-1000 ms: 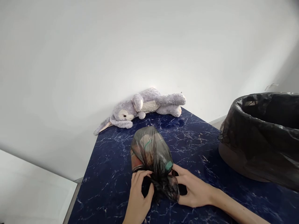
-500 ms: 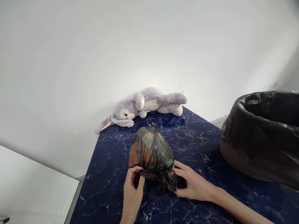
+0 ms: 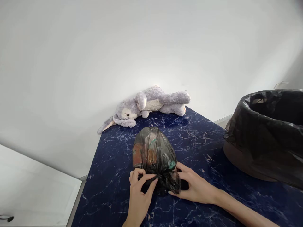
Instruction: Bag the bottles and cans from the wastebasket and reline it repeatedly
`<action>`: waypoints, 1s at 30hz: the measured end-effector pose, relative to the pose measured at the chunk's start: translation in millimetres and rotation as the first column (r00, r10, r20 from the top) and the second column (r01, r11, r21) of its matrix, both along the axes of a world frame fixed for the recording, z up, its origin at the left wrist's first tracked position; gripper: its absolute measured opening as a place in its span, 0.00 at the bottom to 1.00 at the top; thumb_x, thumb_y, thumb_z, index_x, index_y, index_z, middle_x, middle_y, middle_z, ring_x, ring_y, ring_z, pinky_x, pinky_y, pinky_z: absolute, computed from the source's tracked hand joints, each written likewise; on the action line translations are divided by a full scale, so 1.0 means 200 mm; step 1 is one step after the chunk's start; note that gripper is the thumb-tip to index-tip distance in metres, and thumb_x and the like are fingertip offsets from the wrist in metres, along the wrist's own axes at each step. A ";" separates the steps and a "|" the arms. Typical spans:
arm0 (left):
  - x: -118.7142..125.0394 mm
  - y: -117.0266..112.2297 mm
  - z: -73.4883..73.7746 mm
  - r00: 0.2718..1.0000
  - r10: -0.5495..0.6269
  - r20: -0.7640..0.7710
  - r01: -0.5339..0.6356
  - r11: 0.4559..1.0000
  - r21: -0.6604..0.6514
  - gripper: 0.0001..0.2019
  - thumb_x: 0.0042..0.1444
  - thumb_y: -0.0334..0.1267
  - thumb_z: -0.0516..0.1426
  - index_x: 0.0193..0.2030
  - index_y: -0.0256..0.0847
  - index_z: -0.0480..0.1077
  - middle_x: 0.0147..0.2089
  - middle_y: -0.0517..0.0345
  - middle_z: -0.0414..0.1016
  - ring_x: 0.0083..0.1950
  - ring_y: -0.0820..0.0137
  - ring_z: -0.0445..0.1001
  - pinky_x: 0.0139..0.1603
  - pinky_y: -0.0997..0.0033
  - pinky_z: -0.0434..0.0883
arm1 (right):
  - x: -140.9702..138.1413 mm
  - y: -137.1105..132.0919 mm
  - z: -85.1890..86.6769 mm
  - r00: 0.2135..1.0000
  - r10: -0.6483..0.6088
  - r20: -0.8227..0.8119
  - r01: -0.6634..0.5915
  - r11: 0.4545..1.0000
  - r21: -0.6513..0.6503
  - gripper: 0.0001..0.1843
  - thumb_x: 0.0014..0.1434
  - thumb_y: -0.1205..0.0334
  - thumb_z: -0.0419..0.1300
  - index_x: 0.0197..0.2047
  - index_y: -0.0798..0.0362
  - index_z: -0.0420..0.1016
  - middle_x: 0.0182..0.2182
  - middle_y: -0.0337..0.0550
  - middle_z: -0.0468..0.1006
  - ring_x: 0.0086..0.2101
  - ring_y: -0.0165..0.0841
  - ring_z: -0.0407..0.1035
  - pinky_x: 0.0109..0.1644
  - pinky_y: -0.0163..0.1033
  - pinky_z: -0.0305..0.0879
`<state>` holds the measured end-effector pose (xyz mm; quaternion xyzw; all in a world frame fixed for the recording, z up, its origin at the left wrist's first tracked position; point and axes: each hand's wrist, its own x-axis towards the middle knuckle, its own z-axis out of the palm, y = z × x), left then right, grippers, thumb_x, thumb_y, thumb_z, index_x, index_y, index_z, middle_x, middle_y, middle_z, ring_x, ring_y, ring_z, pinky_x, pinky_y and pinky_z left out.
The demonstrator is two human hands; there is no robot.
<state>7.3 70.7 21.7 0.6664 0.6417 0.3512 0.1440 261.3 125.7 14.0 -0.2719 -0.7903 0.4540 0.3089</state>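
A filled black plastic bag (image 3: 153, 148) lies on the dark blue marbled table, its gathered neck toward me. Orange and green shapes show through the thin film; I cannot make out what they are. My left hand (image 3: 140, 189) pinches the film at the left of the neck between thumb and fingers. On the other side, my right hand (image 3: 193, 184) grips the bunched end of the bag, its thumb below and its fingers behind the film. Part of the neck is hidden by the folds.
At the right stands a brown bin (image 3: 246, 162) with a black liner folded over its rim. A grey plush bunny (image 3: 151, 102) lies on its side at the table's (image 3: 113, 189) far end, against the white wall (image 3: 132, 41).
My left hand has moved right and closed its thumb and fingers on the bag's neck. My right thumb has slid a little left under the bunched film.
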 end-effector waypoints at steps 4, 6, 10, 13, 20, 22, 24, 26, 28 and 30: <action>-0.02 0.01 0.00 0.995 0.032 0.099 -0.035 0.999 0.022 0.13 0.69 0.54 0.59 0.39 0.56 0.82 0.47 0.51 0.73 0.54 0.52 0.72 0.56 0.45 0.75 | 0.01 0.00 0.01 1.000 0.019 -0.010 -0.019 0.999 -0.041 0.13 0.65 0.47 0.71 0.47 0.46 0.84 0.62 0.48 0.71 0.61 0.46 0.68 0.66 0.48 0.69; -0.03 0.01 0.01 0.982 0.070 0.174 -0.073 0.997 0.011 0.14 0.68 0.57 0.59 0.40 0.55 0.82 0.48 0.51 0.74 0.54 0.53 0.74 0.54 0.50 0.76 | 0.01 0.00 0.01 1.000 0.029 0.000 -0.029 0.999 -0.023 0.14 0.64 0.48 0.71 0.49 0.45 0.84 0.63 0.48 0.71 0.61 0.45 0.67 0.67 0.48 0.68; -0.02 0.01 0.03 0.948 0.151 0.280 -0.158 0.987 0.003 0.18 0.66 0.61 0.60 0.37 0.49 0.78 0.48 0.51 0.73 0.50 0.57 0.77 0.46 0.61 0.77 | 0.01 0.00 0.01 0.999 0.027 0.046 -0.030 0.998 0.060 0.13 0.62 0.51 0.72 0.46 0.47 0.84 0.59 0.50 0.73 0.58 0.46 0.68 0.68 0.50 0.66; -0.01 0.01 0.05 0.926 0.187 0.329 -0.205 0.979 0.020 0.21 0.66 0.63 0.59 0.35 0.47 0.72 0.47 0.51 0.74 0.49 0.58 0.77 0.43 0.65 0.75 | 0.01 0.00 0.01 0.999 0.028 0.041 -0.031 0.997 0.073 0.11 0.60 0.54 0.73 0.44 0.47 0.83 0.56 0.48 0.73 0.56 0.45 0.69 0.66 0.49 0.67; -0.05 0.02 0.01 0.885 0.260 0.386 -0.272 0.962 -0.024 0.22 0.67 0.64 0.58 0.38 0.48 0.68 0.40 0.57 0.71 0.40 0.64 0.74 0.40 0.70 0.72 | 0.02 0.00 0.01 0.998 0.048 -0.033 -0.050 0.997 -0.063 0.14 0.57 0.52 0.75 0.42 0.47 0.80 0.49 0.44 0.74 0.50 0.41 0.69 0.58 0.46 0.69; -0.06 0.02 0.00 0.885 0.257 0.387 -0.267 0.963 -0.029 0.22 0.67 0.65 0.57 0.38 0.48 0.68 0.38 0.58 0.69 0.38 0.64 0.73 0.37 0.70 0.72 | 0.02 0.00 0.02 0.995 0.079 -0.054 -0.084 0.991 -0.107 0.15 0.55 0.51 0.76 0.40 0.47 0.79 0.46 0.42 0.73 0.48 0.40 0.68 0.57 0.46 0.68; -0.06 0.02 0.00 0.890 0.248 0.383 -0.259 0.966 -0.022 0.21 0.68 0.64 0.57 0.38 0.48 0.67 0.38 0.58 0.69 0.37 0.64 0.72 0.37 0.70 0.72 | 0.01 0.00 0.04 0.989 0.130 -0.071 -0.139 0.981 -0.138 0.16 0.54 0.53 0.77 0.39 0.47 0.77 0.44 0.41 0.73 0.47 0.40 0.67 0.55 0.44 0.66; -0.05 0.02 0.01 0.896 0.237 0.376 -0.253 0.967 -0.006 0.20 0.69 0.62 0.57 0.38 0.48 0.67 0.41 0.56 0.70 0.40 0.63 0.74 0.41 0.68 0.73 | 0.00 -0.02 0.06 0.986 0.154 -0.071 -0.162 0.977 -0.138 0.17 0.52 0.55 0.77 0.35 0.49 0.73 0.41 0.38 0.72 0.44 0.38 0.66 0.51 0.41 0.64; -0.04 0.01 0.01 0.915 0.212 0.344 -0.238 0.971 0.036 0.17 0.69 0.58 0.58 0.39 0.48 0.68 0.47 0.53 0.72 0.48 0.59 0.76 0.50 0.62 0.75 | -0.02 -0.04 0.05 0.990 0.134 -0.054 -0.139 0.983 -0.119 0.19 0.50 0.58 0.77 0.31 0.49 0.69 0.36 0.36 0.70 0.41 0.35 0.64 0.47 0.39 0.62; -0.02 -0.01 0.01 0.950 0.173 0.261 -0.210 0.970 0.121 0.12 0.69 0.53 0.59 0.47 0.49 0.72 0.55 0.49 0.72 0.59 0.54 0.74 0.60 0.54 0.73 | -0.04 -0.06 0.04 0.993 0.115 -0.022 -0.117 0.986 -0.122 0.20 0.48 0.61 0.77 0.29 0.50 0.66 0.32 0.33 0.68 0.36 0.32 0.63 0.41 0.36 0.60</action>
